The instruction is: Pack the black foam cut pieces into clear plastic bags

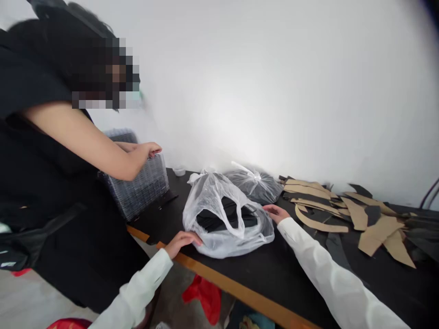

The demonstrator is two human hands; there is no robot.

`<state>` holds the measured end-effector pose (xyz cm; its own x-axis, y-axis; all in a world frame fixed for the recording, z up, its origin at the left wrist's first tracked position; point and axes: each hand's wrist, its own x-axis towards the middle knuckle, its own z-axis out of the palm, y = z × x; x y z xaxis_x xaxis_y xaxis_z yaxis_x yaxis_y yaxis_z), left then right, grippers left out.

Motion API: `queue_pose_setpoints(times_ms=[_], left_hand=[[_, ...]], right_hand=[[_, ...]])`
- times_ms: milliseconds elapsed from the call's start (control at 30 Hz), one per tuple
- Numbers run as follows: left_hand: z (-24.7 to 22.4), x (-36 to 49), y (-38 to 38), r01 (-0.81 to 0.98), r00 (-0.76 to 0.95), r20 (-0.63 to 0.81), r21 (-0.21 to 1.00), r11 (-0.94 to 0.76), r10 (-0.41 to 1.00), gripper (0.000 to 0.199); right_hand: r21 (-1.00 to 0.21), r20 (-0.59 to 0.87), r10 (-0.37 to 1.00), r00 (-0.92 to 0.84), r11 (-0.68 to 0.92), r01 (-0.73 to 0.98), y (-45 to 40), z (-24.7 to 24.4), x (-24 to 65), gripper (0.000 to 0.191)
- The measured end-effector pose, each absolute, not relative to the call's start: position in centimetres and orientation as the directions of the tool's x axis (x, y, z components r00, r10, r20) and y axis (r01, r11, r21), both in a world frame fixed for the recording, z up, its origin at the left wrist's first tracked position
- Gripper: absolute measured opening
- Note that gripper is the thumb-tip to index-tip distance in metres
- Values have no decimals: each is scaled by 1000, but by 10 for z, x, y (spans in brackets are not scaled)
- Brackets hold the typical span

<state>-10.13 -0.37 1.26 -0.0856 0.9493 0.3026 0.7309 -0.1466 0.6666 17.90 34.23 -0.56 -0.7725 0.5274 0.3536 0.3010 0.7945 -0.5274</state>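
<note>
Black tabletop [267, 274], plastic bag [224, 246] crosswise, peak wallward, left hand [182, 241], right hand [276, 213] half-open, touching it

On the black table [284, 278] sit two plastic bags [224, 246], one small white tub [179, 172] and many overlapping cut pieces [356, 213], too jumbled to count; beside it, one person [51, 183].

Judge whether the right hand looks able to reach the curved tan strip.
Likely yes: the right hand is at the edge of the clear bag, and nothing visible blocks the curved tan strip close beside it.
</note>
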Motion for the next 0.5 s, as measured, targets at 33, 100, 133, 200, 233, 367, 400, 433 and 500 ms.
queue_pose_setpoints(times_ms=[33, 100, 133, 200, 233, 367, 400, 433, 500], left_hand=[[16, -101, -12, 738, -116, 329, 660, -140, 937, 45], [24, -96, -27, 760, -176, 382, 639, -121, 907, 41], [30, -92, -32, 788, -193, 421, 605, -116, 886, 38], [45, -81, -31, 874, -220, 539, 479, -81, 813, 30], [53, -74, -25, 916, -233, 602, 400, -36, 764, 26], [82, -65, 35, 870, -494, 612, 335, 362, 618, 60], [86, -70, 52, 829, -558, 517, 313, 463, 650, 65], [87, -76, 68, 819, -573, 461, 297, 491, 677, 71], [86, -96, 93, 826, -563, 366, 253, 503, 741, 73]], right_hand=[[-545, 368, 521, -770, 792, 275, 344, 1, 181, 32], [-572, 392, 484, -782, 794, 205, 345, 12, 180, 35], [-582, 399, 453, -797, 797, 161, 344, 16, 176, 36], [-596, 403, 371, -837, 800, 68, 341, 25, 159, 37], [-598, 399, 322, -858, 802, 23, 339, 28, 145, 37], [-578, 335, 141, -932, 812, -85, 331, 40, 80, 37], [-565, 311, 108, -944, 820, -92, 330, 41, 66, 36], [-548, 290, 84, -953, 831, -94, 330, 42, 54, 35], [-498, 263, 62, -963, 863, -81, 332, 41, 38, 31]])
